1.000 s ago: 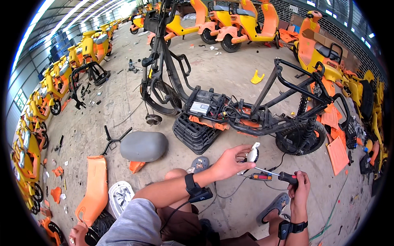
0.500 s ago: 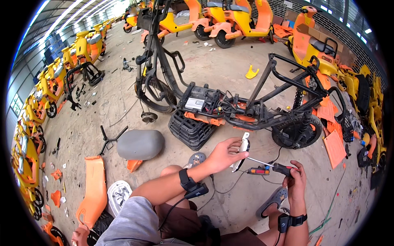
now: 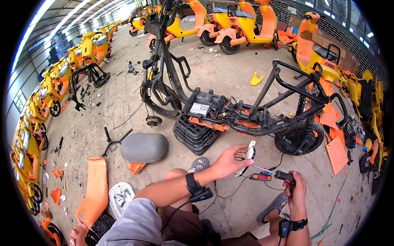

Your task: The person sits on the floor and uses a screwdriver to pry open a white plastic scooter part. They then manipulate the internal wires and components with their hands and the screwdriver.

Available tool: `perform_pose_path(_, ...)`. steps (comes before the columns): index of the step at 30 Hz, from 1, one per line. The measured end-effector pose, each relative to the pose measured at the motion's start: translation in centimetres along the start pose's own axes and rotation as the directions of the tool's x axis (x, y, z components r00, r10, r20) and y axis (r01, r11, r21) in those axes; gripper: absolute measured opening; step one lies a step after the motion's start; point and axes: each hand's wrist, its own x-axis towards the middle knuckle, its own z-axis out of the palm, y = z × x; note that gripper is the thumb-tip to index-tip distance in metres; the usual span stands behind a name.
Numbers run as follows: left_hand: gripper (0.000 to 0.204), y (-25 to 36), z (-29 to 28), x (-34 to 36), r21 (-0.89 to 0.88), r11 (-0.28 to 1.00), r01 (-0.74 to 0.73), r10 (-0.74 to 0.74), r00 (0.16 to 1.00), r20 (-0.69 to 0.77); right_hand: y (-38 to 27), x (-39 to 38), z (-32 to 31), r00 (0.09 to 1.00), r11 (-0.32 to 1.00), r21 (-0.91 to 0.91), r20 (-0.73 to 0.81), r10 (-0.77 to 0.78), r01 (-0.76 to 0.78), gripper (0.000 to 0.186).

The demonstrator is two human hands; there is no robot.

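My left hand [image 3: 232, 161] is closed around a thin white part with a dark edge [image 3: 250, 152], held upright; a small tab with a hole tops it. I cannot tell its exact kind. In my right hand [image 3: 296, 187] is a screwdriver [image 3: 284, 176] with a black and red handle. Its shaft points left, and the tip reaches the white part near my left thumb. On the floor behind the screwdriver lies a red and grey tool with a cable [image 3: 261, 176]. Beyond my hands stands a stripped black scooter frame [image 3: 262, 110].
A black plastic basket [image 3: 196, 137] sits under the frame. To the left lie a grey seat [image 3: 144, 147], an orange panel [image 3: 95, 188] and a white tray-like part [image 3: 120, 197]. Yellow and orange scooters [image 3: 250, 25] line the back and left; loose body panels [image 3: 337, 153] heap at the right.
The view has shifted slightly, so the scene sits lower and further right. Both hands keep their holds, with the screwdriver still against the white part.
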Motion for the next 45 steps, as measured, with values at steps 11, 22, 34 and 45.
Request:
perform_pose_path(11, 0.064, -0.3, -0.3, 0.1, -0.065, 0.998, 0.007, -0.010, 0.999, -0.050, -0.3, -0.4, 0.7, 0.995, 0.996, 0.005, 0.027, -0.093, 0.093, 0.032)
perform_pose_path(22, 0.059, 0.3, -0.1, -0.2, -0.075, 0.997, 0.019, -0.023, 0.998, -0.054, -0.6, -0.5, 0.6, 0.987, 0.987, -0.030, 0.025, -0.158, 0.159, 0.035)
perform_pose_path(34, 0.059, 0.1, -0.2, 0.2, 0.047, 0.984, -0.171, 0.170, 0.985, 0.020, -1.2, -0.8, 0.6, 0.997, 0.993, -0.089, -0.018, -0.078, 0.076, 0.027)
perform_pose_path(45, 0.054, 1.2, 0.6, 0.0, -0.068, 0.988, 0.136, -0.135, 0.991, 0.021, -0.9, -0.6, 0.2, 0.982, 0.984, -0.048, -0.064, -0.176, 0.173, 0.026)
